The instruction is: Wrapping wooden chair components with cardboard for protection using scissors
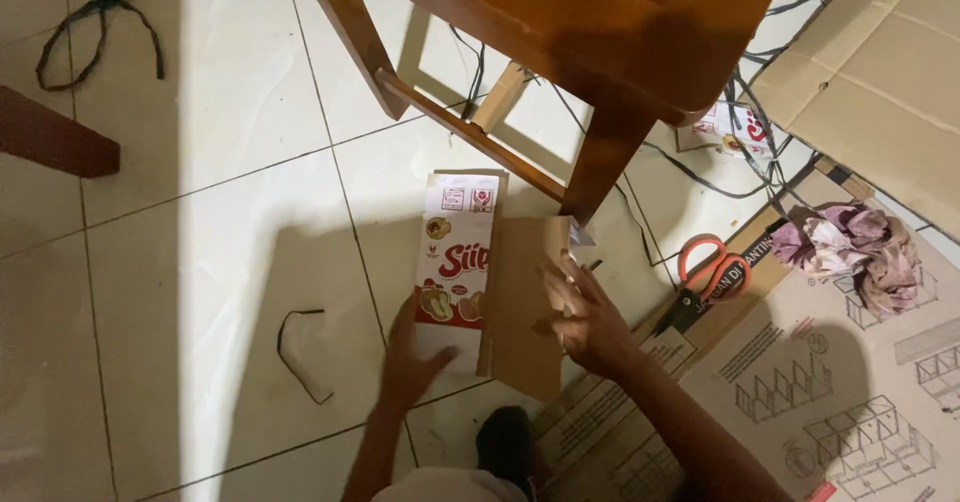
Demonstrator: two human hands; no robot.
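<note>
A flattened cardboard carton (470, 262), white and red printed on one panel and plain brown on the other, lies on the tiled floor in front of me. My left hand (412, 357) presses flat on the lower end of its printed panel. Fingers spread, my right hand (583, 314) rests against the right edge of the brown flap (520, 302), which stands slightly raised. Neither hand grips anything.
A wooden chair (590, 42) stands just beyond the carton, its leg touching the flap's top. Orange-handled scissors (705, 277) lie on a large printed cardboard sheet (820, 382) at right, beside a crumpled cloth (860, 247). Cables (700, 167) run behind; a black strip (300, 347) lies left.
</note>
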